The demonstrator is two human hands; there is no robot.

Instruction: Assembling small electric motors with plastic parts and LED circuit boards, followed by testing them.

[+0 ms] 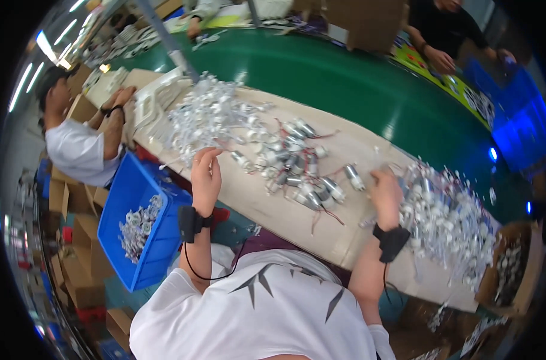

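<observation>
My left hand (206, 183) is over the near edge of the bench, its fingers bent together beside a heap of small white plastic parts (204, 114); anything between the fingertips is too small to make out. Just right of it lies a small motor with a white cap (242, 159). A pile of silver motors with white ends and red wires (297, 159) fills the middle of the bench. My right hand (386, 195) is by the right side of that pile, blurred, its fingers not clear. Close to its fingertips lies a single silver-and-white motor (353, 177).
A larger heap of white-and-silver motor pieces (444, 216) covers the bench's right end, by a cardboard box (513, 270). A blue bin (114, 240) of small parts stands at left. Beyond runs a green conveyor belt (321, 78). A co-worker (84, 141) works at left, others across.
</observation>
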